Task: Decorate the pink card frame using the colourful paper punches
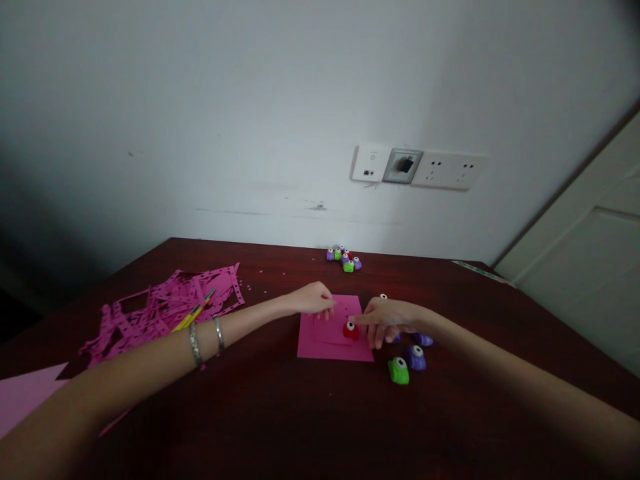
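Observation:
A pink sheet of paper [334, 345] lies flat on the dark wooden table [280, 407]. A small red punch [351, 330] sits on its right part. My left hand [313, 299] rests on the sheet's far edge with its fingers curled down onto the paper. My right hand [387, 319] is beside the red punch, index finger stretched toward it and touching or nearly touching it, the other fingers loosely bent. Two bangles [206, 339] circle my left forearm.
A green punch [399, 371] and two purple punches [416, 357] lie right of the sheet. More small punches [344, 258] cluster by the wall. Pink paper scraps [165, 310] with a yellow tool [193, 315] lie at left. Wall sockets [417, 168] hang above; a door [590, 260] stands right.

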Action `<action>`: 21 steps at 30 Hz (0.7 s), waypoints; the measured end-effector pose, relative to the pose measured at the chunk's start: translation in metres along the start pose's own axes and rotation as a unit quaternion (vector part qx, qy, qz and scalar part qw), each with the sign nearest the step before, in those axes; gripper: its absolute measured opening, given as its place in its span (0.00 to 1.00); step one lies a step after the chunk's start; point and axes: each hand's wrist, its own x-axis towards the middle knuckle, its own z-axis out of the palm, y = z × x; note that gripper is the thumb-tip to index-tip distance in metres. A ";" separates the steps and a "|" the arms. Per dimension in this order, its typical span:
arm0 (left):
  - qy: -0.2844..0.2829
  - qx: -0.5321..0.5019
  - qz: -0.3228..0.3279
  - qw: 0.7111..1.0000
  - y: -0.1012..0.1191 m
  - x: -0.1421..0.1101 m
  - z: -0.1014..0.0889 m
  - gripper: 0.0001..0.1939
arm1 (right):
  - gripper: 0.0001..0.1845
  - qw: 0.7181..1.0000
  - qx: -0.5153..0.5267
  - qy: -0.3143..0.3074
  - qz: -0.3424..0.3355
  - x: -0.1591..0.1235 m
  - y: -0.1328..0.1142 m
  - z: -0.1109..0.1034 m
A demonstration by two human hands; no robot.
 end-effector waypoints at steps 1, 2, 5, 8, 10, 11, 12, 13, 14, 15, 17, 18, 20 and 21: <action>-0.014 0.002 -0.005 1.000 -0.001 0.002 0.002 0.13 | 0.24 1.000 -0.002 -0.010 0.006 0.000 0.000 0.000; -0.027 0.005 -0.009 1.000 -0.002 0.003 0.004 0.13 | 0.24 1.000 -0.004 -0.020 0.009 0.000 -0.001 0.000; -0.054 0.026 -0.022 0.998 -0.004 0.008 0.009 0.13 | 0.25 0.998 -0.005 -0.056 0.014 0.001 0.000 -0.002; -0.064 0.051 -0.029 0.996 -0.004 0.011 0.011 0.13 | 0.25 0.997 -0.002 -0.076 0.018 0.005 0.001 -0.003; -0.073 0.057 -0.032 0.995 -0.002 0.012 0.011 0.12 | 0.24 0.996 0.003 -0.082 0.023 0.007 0.001 -0.004; -0.079 0.056 -0.034 0.995 0.000 0.013 0.010 0.12 | 0.24 0.996 0.006 -0.085 0.028 0.007 0.001 -0.004; -0.083 0.056 -0.038 0.994 0.002 0.012 0.010 0.13 | 0.23 0.995 0.009 -0.089 0.031 0.008 0.000 -0.004; -0.087 0.056 -0.042 0.994 0.004 0.012 0.009 0.13 | 0.23 0.995 0.012 -0.094 0.036 0.008 0.000 -0.004; -0.092 0.058 -0.047 0.993 0.006 0.012 0.009 0.13 | 0.22 0.994 0.015 -0.099 0.039 0.009 -0.001 -0.004; -0.096 0.060 -0.053 0.992 0.007 0.012 0.008 0.14 | 0.22 0.994 0.018 -0.104 0.042 0.009 -0.002 -0.004; -0.106 0.068 -0.063 0.990 0.008 0.013 0.007 0.17 | 0.21 0.992 0.019 -0.113 0.044 0.009 -0.005 -0.004; -0.111 0.073 -0.064 0.989 0.009 0.014 0.006 0.19 | 0.20 0.992 0.017 -0.116 0.047 0.008 -0.006 -0.004; -0.115 0.085 -0.060 0.988 0.009 0.016 0.006 0.22 | 0.20 0.991 0.013 -0.123 0.055 0.008 -0.009 -0.005; -0.119 0.088 -0.054 0.988 0.008 0.017 0.006 0.24 | 0.21 0.990 0.012 -0.126 0.060 0.008 -0.010 -0.005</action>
